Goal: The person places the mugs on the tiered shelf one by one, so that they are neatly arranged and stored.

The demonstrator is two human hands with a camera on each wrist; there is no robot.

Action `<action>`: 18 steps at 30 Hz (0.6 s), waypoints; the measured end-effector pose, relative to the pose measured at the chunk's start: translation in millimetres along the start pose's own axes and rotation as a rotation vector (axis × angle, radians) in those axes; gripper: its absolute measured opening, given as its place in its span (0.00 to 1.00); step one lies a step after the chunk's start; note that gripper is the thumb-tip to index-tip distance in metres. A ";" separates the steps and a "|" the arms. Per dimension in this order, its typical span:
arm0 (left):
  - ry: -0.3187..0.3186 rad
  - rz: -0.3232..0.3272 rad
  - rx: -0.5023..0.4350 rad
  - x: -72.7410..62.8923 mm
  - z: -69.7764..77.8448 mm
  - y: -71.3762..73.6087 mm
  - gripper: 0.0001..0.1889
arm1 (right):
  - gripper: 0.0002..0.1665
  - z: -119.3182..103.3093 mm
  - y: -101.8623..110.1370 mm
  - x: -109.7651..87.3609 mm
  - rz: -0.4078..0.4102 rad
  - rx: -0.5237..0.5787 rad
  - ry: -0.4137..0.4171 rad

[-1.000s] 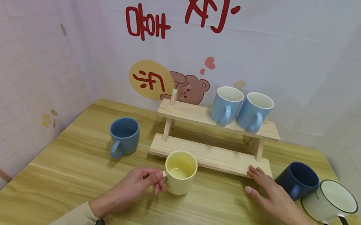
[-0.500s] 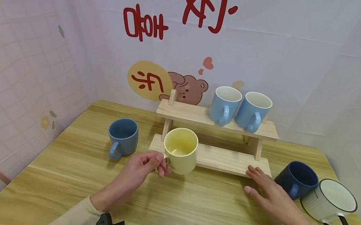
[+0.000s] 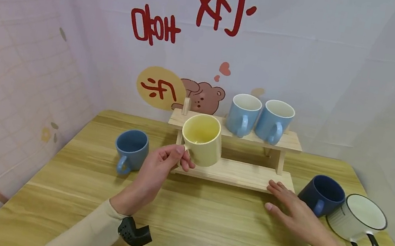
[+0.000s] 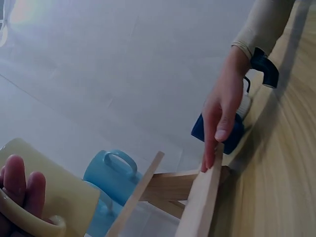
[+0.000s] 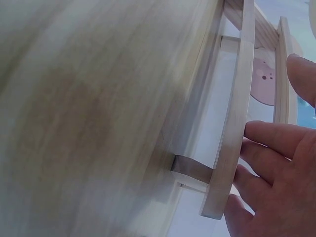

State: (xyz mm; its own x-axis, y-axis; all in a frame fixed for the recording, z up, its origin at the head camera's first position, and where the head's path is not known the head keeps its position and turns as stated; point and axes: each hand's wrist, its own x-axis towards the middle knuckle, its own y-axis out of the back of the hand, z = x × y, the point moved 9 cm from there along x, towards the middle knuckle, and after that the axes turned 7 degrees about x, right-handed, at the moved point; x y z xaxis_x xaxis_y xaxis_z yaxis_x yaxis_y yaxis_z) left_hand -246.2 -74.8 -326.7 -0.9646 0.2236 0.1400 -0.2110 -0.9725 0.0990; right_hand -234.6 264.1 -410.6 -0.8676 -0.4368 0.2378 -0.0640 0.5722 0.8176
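A pale yellow mug (image 3: 206, 148) is held off the table by its handle, pinched between the thumb and fingers of my left hand (image 3: 158, 168). In the head view the mug hangs in front of the left part of a two-tier wooden shelf (image 3: 243, 175), its opening tipped toward me. My right hand (image 3: 298, 211) rests with extended fingers on the right end of the lower tier; the right wrist view shows its fingertips (image 5: 256, 129) touching that board. On the upper tier stand two light blue mugs, one (image 3: 243, 117) beside the other (image 3: 275, 123).
A blue-grey mug (image 3: 131, 151) stands on the table left of the shelf. Right of the shelf, beyond my right hand, are a navy mug (image 3: 322, 195) and a white mug (image 3: 360, 217) with a black rim and handle. A printed cloth (image 3: 323, 74) hangs behind.
My left hand has lifted the yellow mug from the table, up and forward to about the height of the upper tier. The right hand has stayed on the shelf.
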 end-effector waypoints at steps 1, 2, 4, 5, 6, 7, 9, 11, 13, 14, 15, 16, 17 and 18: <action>-0.006 0.007 -0.008 3.1 2.3 -0.3 0.21 | 0.32 0.1 0.0 0.1 0.001 0.000 0.000; -0.010 0.014 -0.014 6.0 4.3 -0.6 0.21 | 0.32 0.1 0.0 0.1 0.002 0.000 0.001; -0.024 0.027 -0.021 12.1 8.7 -1.3 0.20 | 0.32 -0.3 -0.1 0.5 0.003 0.001 0.007; -0.028 0.035 -0.024 15.1 10.5 -1.5 0.20 | 0.32 -0.9 -0.1 0.7 0.005 0.000 0.011; -0.029 0.043 -0.028 18.2 11.8 -1.8 0.19 | 0.32 -1.2 0.1 1.0 0.008 0.000 0.015; -0.030 0.049 -0.030 21.3 12.7 -2.4 0.20 | 0.32 -1.8 0.4 1.1 0.011 0.000 0.019; -0.036 0.058 -0.039 27.6 15.2 -4.1 0.20 | 0.32 -2.2 0.8 1.2 0.012 0.002 0.023; -0.034 0.067 -0.042 33.6 16.1 -5.7 0.20 | 0.31 -2.2 1.1 1.2 0.013 0.004 0.019; -0.039 0.075 -0.040 39.3 16.9 -7.1 0.20 | 0.31 -1.7 0.9 0.9 0.010 0.004 0.012; -0.037 0.081 -0.034 41.6 17.5 -7.6 0.19 | 0.31 -1.2 0.4 0.8 0.006 0.002 0.010; -0.035 0.086 -0.026 44.2 17.8 -8.1 0.19 | 0.31 -0.9 0.0 0.7 0.004 -0.001 0.009; -0.032 0.092 -0.025 47.1 17.9 -8.5 0.19 | 0.32 -0.9 -0.2 0.4 0.001 -0.004 0.009; -0.032 0.099 -0.024 50.1 18.4 -8.9 0.19 | 0.32 -0.9 -0.1 0.2 0.002 -0.007 0.009; -0.031 0.105 -0.022 53.3 19.1 -9.3 0.19 | 0.32 -1.0 0.3 0.0 0.003 -0.012 0.012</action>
State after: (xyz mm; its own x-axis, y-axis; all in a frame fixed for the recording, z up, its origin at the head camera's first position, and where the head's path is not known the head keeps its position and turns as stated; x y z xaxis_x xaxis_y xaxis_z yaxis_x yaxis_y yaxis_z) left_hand -292.7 -52.6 -301.3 -0.9763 0.1218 0.1787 -0.1125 -0.9918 0.0610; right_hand -234.1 263.6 -409.8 -0.8620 -0.4429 0.2466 -0.0552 0.5655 0.8229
